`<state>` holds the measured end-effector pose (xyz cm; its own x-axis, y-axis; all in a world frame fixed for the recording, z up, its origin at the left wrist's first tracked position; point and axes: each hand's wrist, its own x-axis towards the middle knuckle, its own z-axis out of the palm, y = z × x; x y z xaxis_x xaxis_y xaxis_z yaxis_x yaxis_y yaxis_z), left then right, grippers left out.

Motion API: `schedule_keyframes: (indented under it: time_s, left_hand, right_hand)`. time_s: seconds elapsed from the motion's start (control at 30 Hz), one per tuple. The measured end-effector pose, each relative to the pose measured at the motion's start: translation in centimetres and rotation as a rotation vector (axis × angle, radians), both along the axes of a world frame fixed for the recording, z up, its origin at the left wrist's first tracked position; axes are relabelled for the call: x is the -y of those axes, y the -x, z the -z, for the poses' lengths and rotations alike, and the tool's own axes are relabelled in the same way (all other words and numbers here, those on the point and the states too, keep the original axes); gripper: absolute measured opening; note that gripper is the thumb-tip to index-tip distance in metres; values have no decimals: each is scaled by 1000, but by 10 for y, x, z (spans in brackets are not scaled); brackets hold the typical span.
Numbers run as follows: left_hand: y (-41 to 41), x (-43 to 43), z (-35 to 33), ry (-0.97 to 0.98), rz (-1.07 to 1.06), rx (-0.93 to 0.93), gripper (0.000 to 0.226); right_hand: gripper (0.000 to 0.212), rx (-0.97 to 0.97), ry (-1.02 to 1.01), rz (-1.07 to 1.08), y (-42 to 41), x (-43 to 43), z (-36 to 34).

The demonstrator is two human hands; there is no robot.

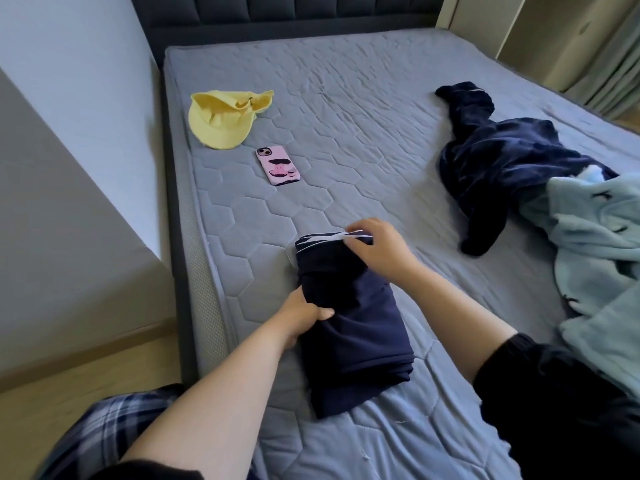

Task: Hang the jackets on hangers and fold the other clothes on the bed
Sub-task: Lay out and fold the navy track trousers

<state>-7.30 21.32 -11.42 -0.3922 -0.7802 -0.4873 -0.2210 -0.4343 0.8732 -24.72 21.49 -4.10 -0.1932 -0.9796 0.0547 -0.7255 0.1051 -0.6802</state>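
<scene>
Navy cloth, a folded garment (pixel 349 327), is laid on the grey quilted mattress (pixel 363 116) at about six o'clock, close to the left edge of the bed. The left side of the bundle, at its nine o'clock, is gripped by the left hand (pixel 304 317). The thumb is pressed flat on top of the fabric, while the fingers are tucked beneath and cannot be seen. The far end of the bundle, at its twelve o'clock, is crossed by white stripes. That end is pinched by the right hand (pixel 377 247), whose fingers are curled down close together onto the striped edge. The right arm is covered from the elbow back by a black sleeve (pixel 554 393).

A dark blue fleece garment (pixel 502 161) is spread loose and unfolded at two o'clock on the mattress. A pale blue fleece garment (pixel 595 237) is heaped at four o'clock, with its upper edge laid over the dark one. At ten o'clock a yellow cap (pixel 221 119) is seen near the left edge. A phone (pixel 277 166) in a pink case is laid face down just beside it, toward the centre. A dark padded headboard (pixel 277 15) is set at twelve o'clock. Checked trousers (pixel 114 420) are seen at seven o'clock, off the bed.
</scene>
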Motion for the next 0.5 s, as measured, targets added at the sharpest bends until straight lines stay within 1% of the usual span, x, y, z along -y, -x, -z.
schedule_keyframes:
  time_s: [0.07,0.13,0.2,0.23,0.3,0.37,0.43,0.5]
  left_hand:
    - [1,-1,1,40,26,3,47]
    - [3,-3,1,74,17,22,43]
    - [4,-4,1,77,-7,57,42]
    - [5,-5,1,72,-14,76,42]
    - [6,-7,3,65,-19,112,42]
    - [7,-7,3,63,-17,141,40]
    - [7,-9,3,64,-16,151,40]
    - [6,-11,5,54,-25,168,41]
  right_hand:
    - [23,-97,-65,-145,-15,21,-3]
    - [29,-258,-184,-247,-31,38,-2]
    - [24,-409,-255,-306,-42,50,1]
    - [20,-431,-277,-315,-47,56,3]
    - [25,-359,-309,-269,-52,64,7]
    - [28,-252,-277,-141,-53,72,10]
    - [19,-197,-240,-6,-52,78,15]
    - [16,-189,-260,38,-53,79,23]
